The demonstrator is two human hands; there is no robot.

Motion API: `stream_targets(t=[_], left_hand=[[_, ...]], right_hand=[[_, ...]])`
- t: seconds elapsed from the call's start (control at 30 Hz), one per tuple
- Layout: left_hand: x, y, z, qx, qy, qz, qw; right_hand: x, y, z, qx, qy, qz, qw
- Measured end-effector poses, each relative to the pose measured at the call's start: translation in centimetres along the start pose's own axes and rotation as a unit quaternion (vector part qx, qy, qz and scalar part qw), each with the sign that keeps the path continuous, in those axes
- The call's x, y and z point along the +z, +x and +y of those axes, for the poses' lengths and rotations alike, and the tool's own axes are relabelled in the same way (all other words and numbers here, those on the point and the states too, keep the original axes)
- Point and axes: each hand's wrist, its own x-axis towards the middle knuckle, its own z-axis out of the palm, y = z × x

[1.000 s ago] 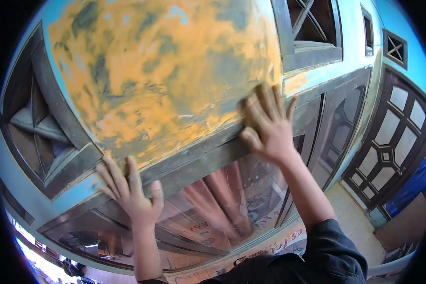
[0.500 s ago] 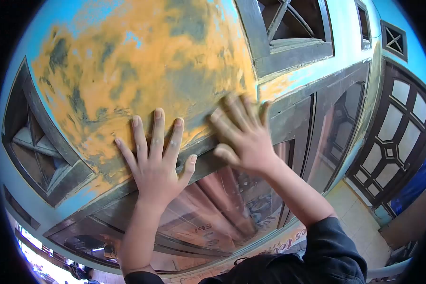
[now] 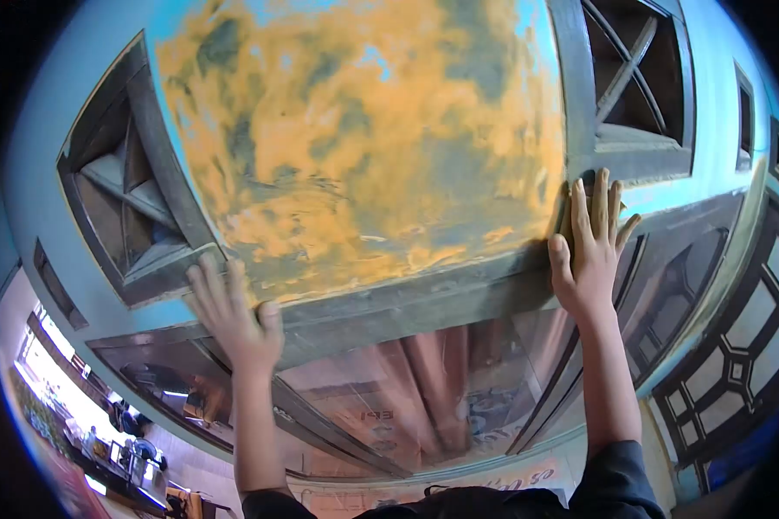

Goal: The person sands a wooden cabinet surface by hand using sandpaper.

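A patchy orange and grey wall panel (image 3: 372, 156) with bits of blue fills the upper middle of the head view. My left hand (image 3: 241, 316) is at its lower left corner, beside the dark frame of the left vent, fingers apart, slightly blurred and holding nothing. Near the lower right corner, my right hand (image 3: 590, 251) has its fingers pointing up and spread over the dark trim below the right vent. It looks to be touching the trim, and nothing is in it. A dark wooden beam (image 3: 424, 303) runs under the panel between the hands.
Cross-barred vents flank the panel, the left vent (image 3: 130, 195) and the right vent (image 3: 636, 78). Below the beam are glass panes (image 3: 346, 389) with curtains behind. A dark door (image 3: 736, 363) with pale panes stands at right. Cluttered items (image 3: 134, 458) lie at lower left.
The view has turned, so the panel sits further right. My hands have moved apart, the left one to the panel's lower left corner and the right one to its lower right.
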Motion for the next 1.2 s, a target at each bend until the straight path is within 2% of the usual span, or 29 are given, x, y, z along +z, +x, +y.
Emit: stream_targets(t=[0.03, 0.1, 0.13, 0.2, 0.27, 0.3, 0.4, 0.43, 0.47, 0.53, 0.57, 0.67, 0.7, 0.73, 0.8, 0.87, 0.93, 1.0, 1.07, 1.13, 1.2], left_hand=[[0.4, -1.1, -2.3, -0.022, -0.005, 0.033, 0.999], [0.2, -2.9, -3.8, -0.044, 0.011, 0.029, 0.999], [0.3, -3.2, -4.2, -0.052, 0.019, 0.027, 0.998], [0.3, -3.5, -4.5, -0.048, 0.021, 0.024, 0.998], [0.2, -3.5, -4.3, -0.049, 0.019, 0.027, 0.998], [0.2, -3.5, -4.2, -0.052, 0.016, 0.030, 0.998], [0.5, -3.7, -3.9, -0.058, 0.011, 0.047, 0.997], [0.6, -3.8, -3.9, -0.057, 0.010, 0.052, 0.997], [0.9, -3.8, -3.9, -0.058, 0.010, 0.059, 0.997], [1.2, -3.9, -3.9, -0.058, 0.011, 0.070, 0.996], [1.2, -3.9, -3.9, -0.058, 0.014, 0.068, 0.996], [1.3, -4.1, -3.9, -0.065, 0.019, 0.066, 0.996], [1.4, -4.1, -3.9, -0.064, 0.016, 0.068, 0.995], [1.4, -4.2, -4.0, -0.064, 0.014, 0.070, 0.995], [1.4, -4.2, -4.2, -0.061, 0.011, 0.067, 0.996], [1.3, -4.2, -4.2, -0.064, 0.008, 0.067, 0.996], [1.2, -4.1, -4.2, -0.064, 0.004, 0.063, 0.996], [1.1, -4.2, -4.1, -0.083, -0.008, 0.055, 0.995], [1.0, -4.1, -4.0, -0.083, -0.011, 0.058, 0.995], [0.8, -3.9, -3.8, -0.084, -0.018, 0.059, 0.995], [0.9, -4.0, -3.9, -0.077, -0.021, 0.063, 0.995]], right_hand=[[0.2, 0.0, -0.7, -0.023, 0.004, -0.003, 1.000], [0.8, -0.4, -2.4, -0.100, -0.007, -0.016, 0.995], [0.5, -0.4, -3.4, -0.141, 0.005, -0.070, 0.988], [0.8, 1.7, -3.3, -0.215, -0.043, -0.022, 0.976], [-0.4, 5.2, -3.1, -0.063, -0.028, 0.034, 0.997], [-0.6, 5.9, -2.8, -0.017, 0.006, 0.041, 0.999], [2.3, 1.8, -4.8, -0.130, 0.021, 0.026, 0.991], [1.7, -0.3, -6.2, -0.173, -0.010, -0.065, 0.983], [1.8, -1.1, -6.1, -0.194, -0.021, -0.070, 0.978], [1.6, 0.4, -4.1, -0.104, -0.066, -0.028, 0.992], [1.6, 1.4, -3.6, -0.019, -0.007, 0.016, 1.000], [1.5, 0.5, -7.2, -0.112, 0.001, -0.049, 0.993], [1.7, -0.9, -8.9, -0.208, -0.001, -0.118, 0.971], [1.9, -2.3, -10.1, -0.260, 0.036, -0.164, 0.951], [1.6, -0.2, -9.7, -0.284, -0.050, -0.138, 0.947], [0.1, 3.5, -9.6, -0.160, -0.009, -0.059, 0.985], [0.3, 5.1, -10.2, -0.103, 0.042, 0.004, 0.994], [1.0, 3.2, -12.8, -0.147, 0.032, -0.041, 0.988], [2.3, -0.2, -15.0, -0.264, 0.027, -0.118, 0.957], [2.6, 0.1, -14.4, -0.307, -0.017, -0.080, 0.948], [1.3, 3.1, -13.5, -0.222, -0.011, -0.066, 0.973]])
